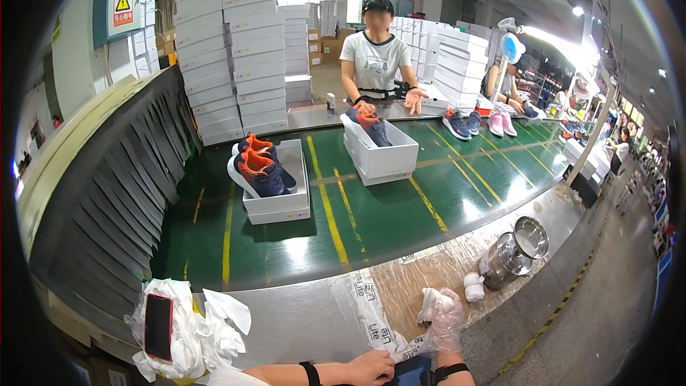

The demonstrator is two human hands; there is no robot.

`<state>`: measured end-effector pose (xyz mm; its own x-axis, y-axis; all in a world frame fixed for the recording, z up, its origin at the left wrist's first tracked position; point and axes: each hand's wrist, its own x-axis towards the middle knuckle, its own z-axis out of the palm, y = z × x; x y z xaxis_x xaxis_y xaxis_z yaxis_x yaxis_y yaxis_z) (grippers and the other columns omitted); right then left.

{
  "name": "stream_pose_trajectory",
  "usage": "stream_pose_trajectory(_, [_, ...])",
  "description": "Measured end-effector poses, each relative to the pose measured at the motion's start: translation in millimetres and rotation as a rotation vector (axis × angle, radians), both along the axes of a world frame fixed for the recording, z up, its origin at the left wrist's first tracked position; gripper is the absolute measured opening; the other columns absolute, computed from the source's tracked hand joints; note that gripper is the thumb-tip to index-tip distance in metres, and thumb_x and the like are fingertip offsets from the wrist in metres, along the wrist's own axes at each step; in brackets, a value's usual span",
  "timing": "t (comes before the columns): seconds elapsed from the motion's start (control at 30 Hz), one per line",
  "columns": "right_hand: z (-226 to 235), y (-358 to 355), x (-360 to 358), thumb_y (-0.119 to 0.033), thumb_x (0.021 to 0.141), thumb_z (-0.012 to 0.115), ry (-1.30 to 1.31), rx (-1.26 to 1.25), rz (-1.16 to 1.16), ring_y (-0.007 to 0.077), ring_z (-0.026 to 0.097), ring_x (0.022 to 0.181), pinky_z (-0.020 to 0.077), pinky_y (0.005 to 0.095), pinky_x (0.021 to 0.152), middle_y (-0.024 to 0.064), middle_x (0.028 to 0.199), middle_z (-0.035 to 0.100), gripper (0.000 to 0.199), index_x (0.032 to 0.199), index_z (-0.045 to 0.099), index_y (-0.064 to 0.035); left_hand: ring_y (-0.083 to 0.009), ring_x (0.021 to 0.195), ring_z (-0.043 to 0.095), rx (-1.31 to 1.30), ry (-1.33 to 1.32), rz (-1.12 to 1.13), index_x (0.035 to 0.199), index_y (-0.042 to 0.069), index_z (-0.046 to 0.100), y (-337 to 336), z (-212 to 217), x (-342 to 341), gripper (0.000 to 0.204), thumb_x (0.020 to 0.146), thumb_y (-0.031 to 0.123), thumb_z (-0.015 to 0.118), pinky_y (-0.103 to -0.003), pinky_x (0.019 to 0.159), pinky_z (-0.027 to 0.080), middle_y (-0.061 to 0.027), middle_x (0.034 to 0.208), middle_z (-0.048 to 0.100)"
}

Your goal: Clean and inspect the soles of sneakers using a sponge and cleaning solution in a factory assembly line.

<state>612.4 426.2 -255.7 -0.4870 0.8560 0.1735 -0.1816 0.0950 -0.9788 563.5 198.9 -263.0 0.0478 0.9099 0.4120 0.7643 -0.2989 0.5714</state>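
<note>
My right hand (444,322), in a clear plastic glove, is closed around a white cloth wad (431,306) above the film-covered cardboard on the near bench. A small white roll (473,287) lies just beyond it. My left hand (371,368) is bare, low at the bench's near edge, with its fingers curled in. Whatever they may hold is hidden. On the green conveyor, a white shoebox (279,212) at left contains navy shoes (266,175) with orange linings. Farther right, a co-worker's hand touches a similar navy shoe (369,127) in another white box (386,164).
A red-edged phone (158,327) lies on white crumpled cloths at the near left. Right of my gloved hand stands a steel pot (503,259) with its round lid raised. Dark strip curtains (107,179) hang at left. Stacked shoeboxes (257,64) line the far side; pink shoes (502,124) stand on the conveyor.
</note>
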Motion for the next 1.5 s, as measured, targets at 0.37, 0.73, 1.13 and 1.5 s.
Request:
stream_pose_trajectory(0.37, [6.7,1.5,1.5,-0.007,0.082,0.066,-0.079,0.094,-0.067,0.0261,0.062,0.099,0.0484,0.0353,0.088,0.0150,0.105,0.064,0.024,0.104,0.060,-0.0006,-0.0279,0.073,0.054,0.010,-0.004,-0.005,0.065,0.014,0.063,6.0,0.1,1.2,0.007,0.068,0.020,0.065,-0.041,0.065,0.043,-0.0057,0.071,0.058])
stream_pose_trajectory(0.73, [10.2,5.9,3.0,-0.006,0.081,0.066,-0.093,0.156,-0.058,0.0259,0.062,0.099,0.0479,0.0352,0.089,0.0149,0.106,0.064,0.025,0.105,0.059,-0.0004,-0.0279,0.074,0.054,0.004,0.002,-0.011,0.066,0.015,0.064,10.0,-0.9,1.8,0.006,0.068,0.020,0.066,-0.041,0.066,0.042,-0.0054,0.072,0.059])
stream_pose_trajectory(1.13, [8.1,10.9,5.1,-0.007,0.082,0.066,-0.102,0.152,-0.052,0.0253,0.062,0.099,0.0484,0.0347,0.088,0.0148,0.105,0.064,0.025,0.105,0.059,-0.0006,-0.0279,0.072,0.055,0.001,-0.015,-0.012,0.066,0.015,0.063,15.1,-3.6,3.5,0.006,0.069,0.020,0.065,-0.041,0.066,0.042,-0.0053,0.071,0.059])
stream_pose_trajectory(1.5, [9.9,14.0,6.3,-0.006,0.082,0.065,-0.123,0.158,-0.064,0.0256,0.062,0.098,0.0485,0.0347,0.088,0.0147,0.105,0.064,0.025,0.105,0.060,-0.0011,-0.0274,0.073,0.055,-0.001,-0.005,-0.012,0.066,0.015,0.063,19.5,-2.9,4.5,0.007,0.069,0.021,0.065,-0.041,0.067,0.042,-0.0051,0.072,0.059])
